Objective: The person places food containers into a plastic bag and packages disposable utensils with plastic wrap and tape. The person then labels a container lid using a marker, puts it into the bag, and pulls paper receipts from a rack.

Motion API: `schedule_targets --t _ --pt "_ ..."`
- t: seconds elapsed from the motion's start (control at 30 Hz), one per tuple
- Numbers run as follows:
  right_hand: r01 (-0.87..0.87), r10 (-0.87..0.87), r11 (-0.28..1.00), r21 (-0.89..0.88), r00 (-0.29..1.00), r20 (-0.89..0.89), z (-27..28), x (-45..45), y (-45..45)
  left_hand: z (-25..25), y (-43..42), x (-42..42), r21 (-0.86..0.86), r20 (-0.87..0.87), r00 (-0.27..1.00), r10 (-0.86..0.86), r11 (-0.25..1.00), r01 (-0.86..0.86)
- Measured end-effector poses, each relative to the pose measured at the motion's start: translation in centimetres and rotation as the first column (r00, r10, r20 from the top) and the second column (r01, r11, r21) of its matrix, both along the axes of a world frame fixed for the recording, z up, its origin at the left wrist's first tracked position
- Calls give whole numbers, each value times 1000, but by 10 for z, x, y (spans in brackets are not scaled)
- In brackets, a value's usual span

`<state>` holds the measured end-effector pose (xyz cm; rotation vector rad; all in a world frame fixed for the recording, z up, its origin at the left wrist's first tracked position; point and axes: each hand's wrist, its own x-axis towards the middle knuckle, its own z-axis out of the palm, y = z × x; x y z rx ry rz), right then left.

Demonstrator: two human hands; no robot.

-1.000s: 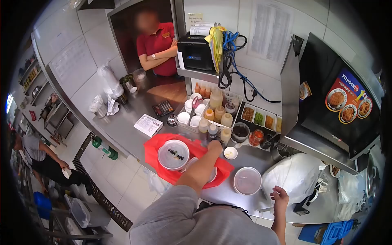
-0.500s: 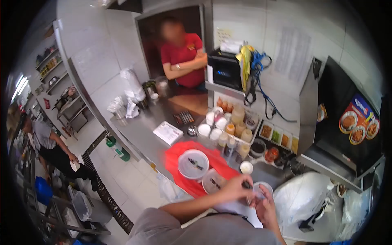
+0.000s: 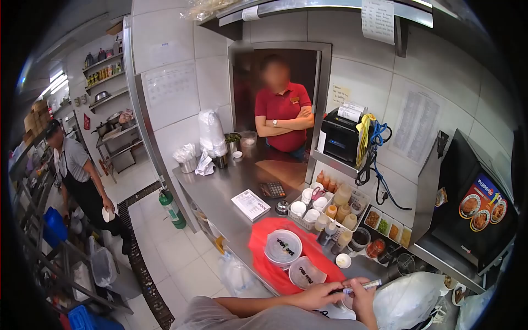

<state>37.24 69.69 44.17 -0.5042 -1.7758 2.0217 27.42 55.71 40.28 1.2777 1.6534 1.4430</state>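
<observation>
A marker pen (image 3: 369,285) with a pale barrel and a dark end lies across both hands. My left hand (image 3: 319,295) is closed at its dark end, and my right hand (image 3: 363,300) is closed around the barrel. Just left of them, a round tub with a translucent lid (image 3: 304,273) bears black handwriting. Behind it stands another round tub (image 3: 283,246), its lid also written on in black. Both sit on a red plastic bag (image 3: 264,234). Beneath my hands, part of a further pale container (image 3: 346,302) shows, mostly hidden.
Sauce bottles (image 3: 342,212) and white cups fill a basket (image 3: 300,220). A bell (image 3: 281,207), a calculator (image 3: 272,190) and a paper box (image 3: 250,204) stand farther back. White plastic bags (image 3: 410,300) lie right. A person in red (image 3: 283,118) stands across the counter; another (image 3: 82,170) is left.
The view has tilted up, showing more of the wall. My hands have come together on the marker pen; before, they were over the third container, with something dark in my left fingers.
</observation>
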Motion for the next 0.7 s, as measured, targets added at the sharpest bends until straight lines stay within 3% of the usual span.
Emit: schedule_targets --t 0.03,0.1,0.17,0.2,0.3,0.37,0.43,0.53,0.6,0.67,0.7 --pt "-13 14 999 51 1000 -17 1 0 1 13 -3 4 71 -182 983 13 997 0" --pt "-32 39 987 156 998 -43 1 4 2 35 -5 0 -53 -199 977 -77 996 68" --pt "-18 21 990 140 1000 -20 12 13 -1 38 2 -1 -171 -212 962 -171 976 136" --pt "-12 13 991 132 1000 -5 16 17 -1 37 5 1 -122 -213 956 -202 976 179" --pt "201 -126 931 304 961 -248 -3 37 23 26 8 7 -47 -175 937 -301 954 298" --pt "343 -268 938 54 816 -512 18 58 67 9 3 1 -72 -101 919 -380 924 374" --pt "448 -277 885 124 723 -632 58 79 79 -3 -11 -3 -216 10 973 -231 949 228" --pt "380 -142 847 371 835 -532 46 107 105 -26 -29 -11 -295 -161 983 -88 955 38" --pt "364 -206 888 280 861 -465 44 106 102 -46 -35 -13 -368 -191 981 -31 929 -42" --pt "354 -245 913 201 872 -425 37 99 103 -69 -42 -8 -617 116 989 92 787 -1" --pt "369 -284 908 197 890 -357 38 98 102 -85 -51 -2 -710 136 980 143 704 -4"
